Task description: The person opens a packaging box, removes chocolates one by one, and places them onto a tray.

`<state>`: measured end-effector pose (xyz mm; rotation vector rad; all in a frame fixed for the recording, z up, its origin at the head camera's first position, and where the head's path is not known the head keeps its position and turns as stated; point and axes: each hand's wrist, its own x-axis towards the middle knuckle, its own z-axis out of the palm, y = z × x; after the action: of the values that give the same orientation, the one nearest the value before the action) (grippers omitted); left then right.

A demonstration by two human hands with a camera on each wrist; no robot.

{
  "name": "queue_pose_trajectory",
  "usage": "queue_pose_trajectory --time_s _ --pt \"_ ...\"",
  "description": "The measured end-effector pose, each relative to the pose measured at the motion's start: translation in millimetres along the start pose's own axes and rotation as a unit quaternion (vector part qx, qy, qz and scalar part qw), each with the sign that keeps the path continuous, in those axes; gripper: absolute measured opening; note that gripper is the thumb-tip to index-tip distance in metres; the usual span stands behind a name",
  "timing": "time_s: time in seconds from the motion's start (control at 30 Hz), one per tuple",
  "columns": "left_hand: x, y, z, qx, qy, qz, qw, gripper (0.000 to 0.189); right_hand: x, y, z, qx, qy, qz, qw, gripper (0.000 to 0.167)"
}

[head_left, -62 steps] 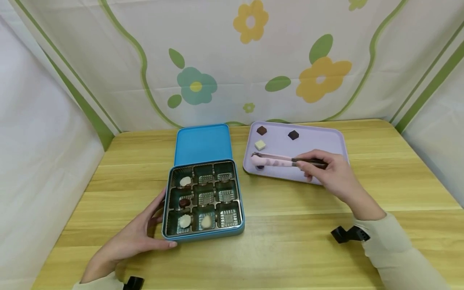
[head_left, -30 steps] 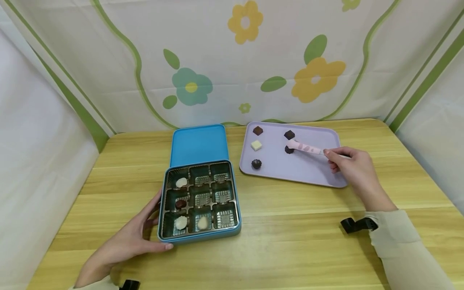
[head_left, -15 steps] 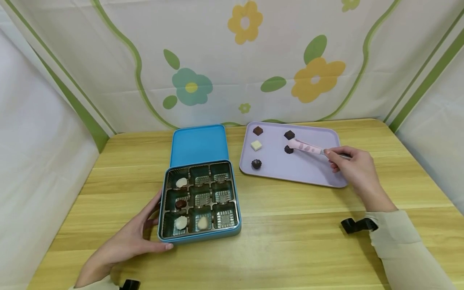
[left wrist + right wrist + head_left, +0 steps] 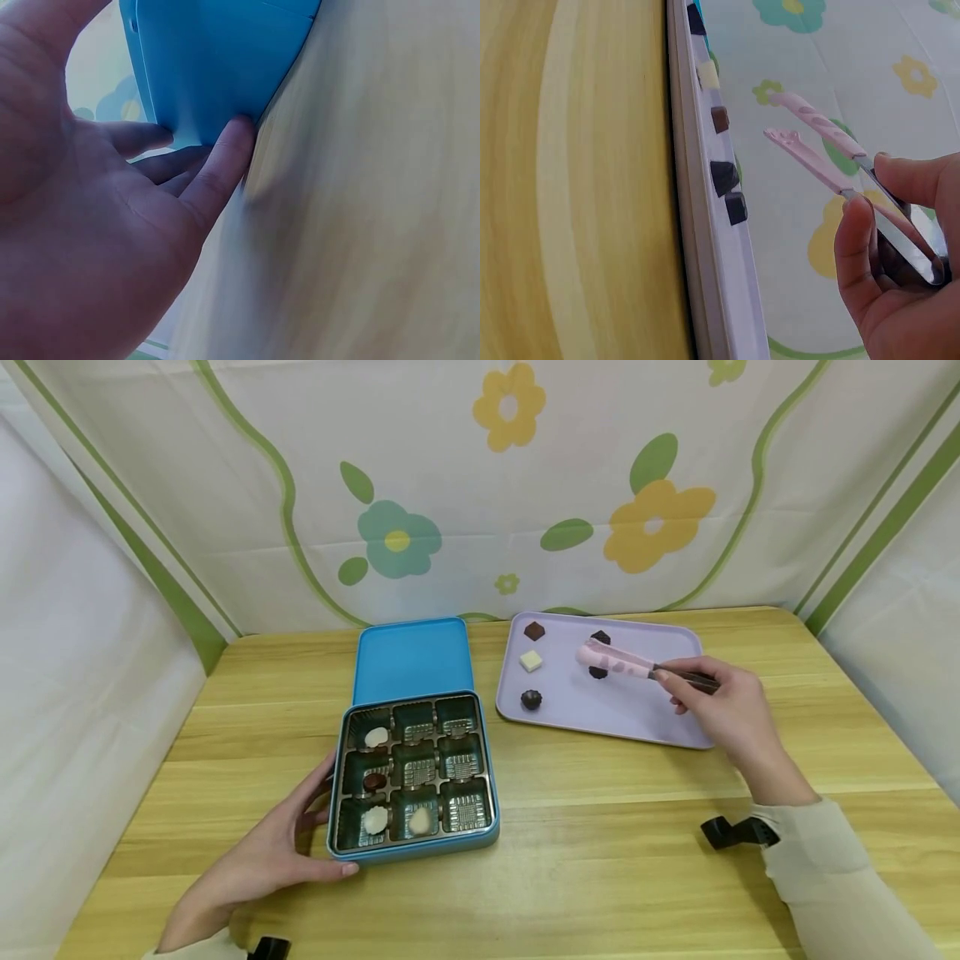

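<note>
My left hand is at the near left corner of a blue tin. In the left wrist view its spread fingertips touch the tin's side. Chocolates sit in the left-column compartments and the near middle one, among them a white chocolate and a brown one. My right hand pinches small tongs with pink tips. These hover over two dark chocolates, partly hiding them, on a lilac tray. In the right wrist view the tips stand apart with nothing between them.
Along the tray's left side lie a brown chocolate, a white square one and a dark round one. Behind the tin lies its blue lid. A flowered cloth hangs at the wooden table's back.
My right hand took the tongs from the dark round chocolate to the two dark ones on the tray, then raised them slightly leftward with nothing in them. My left hand stays at the tin.
</note>
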<state>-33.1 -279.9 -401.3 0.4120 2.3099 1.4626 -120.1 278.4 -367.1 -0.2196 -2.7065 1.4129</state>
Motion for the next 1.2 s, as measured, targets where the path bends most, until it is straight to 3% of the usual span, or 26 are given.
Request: queue_pose_trajectory --time_s 0.27,0.43,0.53,0.77,1.0,1.2 --pt "-0.9 3.5 0.9 0.023 0.019 -0.001 0.9996 0.133 -14.1 -16 15 -0.016 -0.024 -0.086 0.9958 0.029" --pt "0.8 4.5 1.9 0.021 0.023 0.004 0.9995 0.135 -24.6 -28 26 0.006 -0.060 -0.134 0.9891 0.021" --pt "1.5 4.7 2.4 0.020 0.025 0.005 0.9995 0.135 -31.3 -35 35 0.009 -0.073 -0.171 0.9824 0.017" --pt "1.4 6.7 3.7 0.021 0.033 0.006 0.9992 0.134 -46.0 -47 56 0.027 -0.132 -0.209 0.9686 0.016" --pt "-0.5 7.8 3.1 0.018 0.035 0.006 0.9992 0.133 -56.8 -62 74 0.045 -0.176 -0.274 0.9443 0.019" --pt "-2.0 9.6 3.0 0.021 0.039 0.004 0.9990 0.134 -64.3 -78 86 0.059 -0.220 -0.289 0.9296 0.020"
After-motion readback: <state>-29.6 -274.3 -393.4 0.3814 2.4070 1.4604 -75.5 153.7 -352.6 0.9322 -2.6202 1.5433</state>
